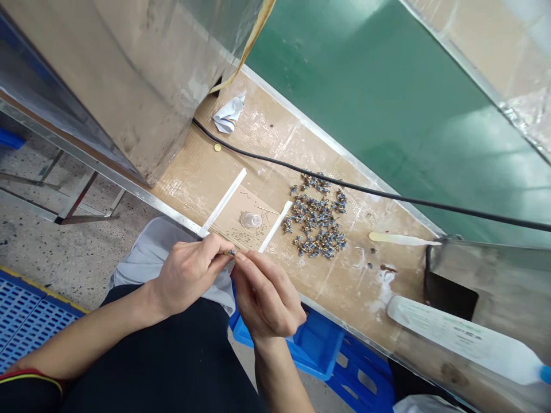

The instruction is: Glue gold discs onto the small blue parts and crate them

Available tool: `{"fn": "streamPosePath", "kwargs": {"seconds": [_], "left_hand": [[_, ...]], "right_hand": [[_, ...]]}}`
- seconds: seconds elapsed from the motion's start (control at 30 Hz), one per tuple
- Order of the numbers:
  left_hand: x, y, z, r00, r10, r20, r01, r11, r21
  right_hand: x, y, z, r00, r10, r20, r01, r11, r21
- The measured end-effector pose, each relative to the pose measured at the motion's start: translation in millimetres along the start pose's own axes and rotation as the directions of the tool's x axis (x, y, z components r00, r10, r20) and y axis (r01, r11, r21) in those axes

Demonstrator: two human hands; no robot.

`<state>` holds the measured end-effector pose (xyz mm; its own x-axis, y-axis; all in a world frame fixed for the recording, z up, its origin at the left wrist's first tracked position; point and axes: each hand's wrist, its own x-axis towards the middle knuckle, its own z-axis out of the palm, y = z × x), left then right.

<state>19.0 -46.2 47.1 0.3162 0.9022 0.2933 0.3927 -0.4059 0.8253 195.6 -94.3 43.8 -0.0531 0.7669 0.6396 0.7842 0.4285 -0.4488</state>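
Observation:
My left hand [185,272] pinches a tiny blue-and-brass metal part [231,252] between thumb and forefinger, near the front edge of the bench. The fingertips of my right hand [269,295] are pressed together against the other end of that part. Whatever those right fingertips hold is too small to make out. Just beyond my hands, a cardboard patch [228,221] between white tape strips carries scattered tiny pieces and a small clear plastic dish [250,219]. To the right lies a loose pile of similar blue-and-brass parts [318,221].
A black cable [275,163] crosses the bench behind the pile. A crumpled white cloth [230,113] lies near the large metal box [142,74]. At right are a pale flat stick [402,238] and a white plastic bottle [465,338] on its side. Blue crates [314,344] stand below.

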Motion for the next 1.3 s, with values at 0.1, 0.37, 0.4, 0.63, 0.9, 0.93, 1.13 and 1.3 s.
{"fn": "streamPosePath", "kwargs": {"seconds": [0.1,0.37,0.4,0.63,0.9,0.93,1.13,1.3], "left_hand": [[0.8,0.5,-0.9,0.999,0.047,0.01,-0.047,0.998,0.049],[-0.4,5.9,-3.2,0.998,-0.014,0.064,0.015,1.0,-0.027],[-0.6,7.4,-4.0,0.996,-0.039,0.085,0.046,0.996,-0.075],[1.1,14.2,-7.5,0.991,-0.097,0.092,0.112,0.978,-0.177],[0.7,12.9,-0.4,0.997,-0.076,0.011,0.077,0.984,-0.162],[0.7,12.7,0.0,0.997,-0.079,0.008,0.079,0.984,-0.161],[0.3,10.0,-0.7,0.999,-0.047,0.007,0.048,0.987,-0.153],[-0.5,9.3,-2.3,0.971,-0.218,0.1,0.238,0.93,-0.28]], "right_hand": [[0.3,0.6,-0.3,1.0,-0.009,0.005,0.009,1.0,0.003],[-3.7,3.0,0.4,0.999,-0.017,-0.052,0.017,1.0,0.001],[-4.0,3.0,0.6,0.998,-0.024,-0.065,0.024,1.0,-0.006],[-3.8,-0.9,-1.0,0.993,-0.09,-0.078,0.094,0.994,0.047],[-9.5,-3.9,-4.1,0.996,-0.078,-0.043,0.08,0.996,0.049],[-10.3,-4.1,-3.8,0.996,-0.081,-0.041,0.082,0.995,0.049],[-11.5,-3.9,0.2,0.997,-0.07,-0.037,0.073,0.995,0.071],[-2.5,-0.9,-4.2,0.993,0.119,-0.01,-0.114,0.97,0.216]]}}
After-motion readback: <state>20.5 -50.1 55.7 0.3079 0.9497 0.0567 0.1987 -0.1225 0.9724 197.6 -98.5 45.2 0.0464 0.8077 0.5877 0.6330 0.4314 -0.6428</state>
